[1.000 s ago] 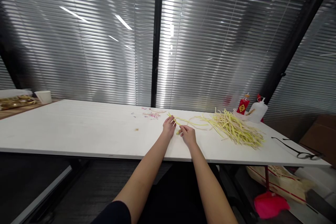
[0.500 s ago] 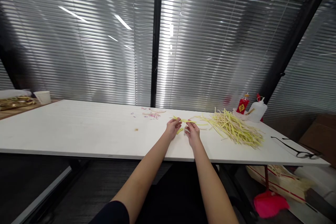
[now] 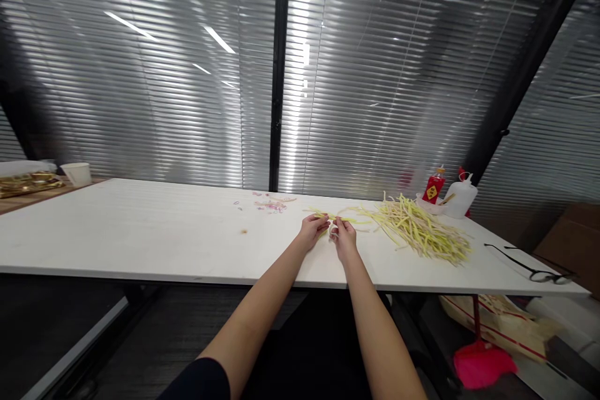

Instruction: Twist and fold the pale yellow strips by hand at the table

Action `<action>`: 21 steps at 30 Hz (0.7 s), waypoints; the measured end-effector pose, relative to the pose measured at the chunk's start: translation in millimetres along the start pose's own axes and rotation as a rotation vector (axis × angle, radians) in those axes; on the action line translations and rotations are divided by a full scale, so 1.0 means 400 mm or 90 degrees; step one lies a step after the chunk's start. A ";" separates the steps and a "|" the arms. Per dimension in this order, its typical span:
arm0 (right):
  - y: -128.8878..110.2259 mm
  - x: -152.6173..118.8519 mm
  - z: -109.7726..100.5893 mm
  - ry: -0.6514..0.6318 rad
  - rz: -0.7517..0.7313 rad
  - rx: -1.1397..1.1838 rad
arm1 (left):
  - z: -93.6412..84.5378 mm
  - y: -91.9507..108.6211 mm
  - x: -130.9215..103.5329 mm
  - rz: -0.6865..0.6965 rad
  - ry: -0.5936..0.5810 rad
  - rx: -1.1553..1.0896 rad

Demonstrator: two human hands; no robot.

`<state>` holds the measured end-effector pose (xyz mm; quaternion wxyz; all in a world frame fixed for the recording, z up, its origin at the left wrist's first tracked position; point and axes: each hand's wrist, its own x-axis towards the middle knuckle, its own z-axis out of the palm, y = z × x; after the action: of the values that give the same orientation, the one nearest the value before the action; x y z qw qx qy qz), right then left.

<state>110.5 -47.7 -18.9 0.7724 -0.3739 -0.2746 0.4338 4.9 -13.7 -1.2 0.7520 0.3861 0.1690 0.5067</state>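
Both my hands meet over the white table (image 3: 140,231), fingertips almost touching. My left hand (image 3: 313,231) and my right hand (image 3: 344,237) each pinch part of a thin yellow strip (image 3: 335,219) that runs between them and trails toward the right. A large pile of yellow and pale strips (image 3: 419,225) lies on the table to the right of my right hand. The exact grip under the fingers is too small to make out.
Small pinkish scraps (image 3: 272,204) lie beyond my left hand. A red bottle (image 3: 434,186) and a white squeeze bottle (image 3: 460,196) stand behind the pile. Black glasses (image 3: 534,265) rest at the right edge. A white cup (image 3: 77,172) stands far left.
My hands have drawn together and shifted a little right, lifting the yellow strip between them; before, they were apart with the left fingers on the strip's left end.
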 end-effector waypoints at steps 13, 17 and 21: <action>-0.010 -0.005 0.000 0.057 0.012 0.017 | 0.010 0.008 0.002 0.058 0.021 -0.035; -0.014 -0.006 -0.001 0.067 0.006 0.027 | 0.008 0.004 -0.003 0.057 0.016 -0.001; -0.015 -0.005 -0.003 0.081 -0.025 0.006 | 0.009 0.003 -0.007 0.045 0.003 0.039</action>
<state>113.0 -51.9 -14.8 0.7982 -0.3921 -0.2299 0.3952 5.5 -17.4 1.6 0.7212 0.4133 0.1724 0.5286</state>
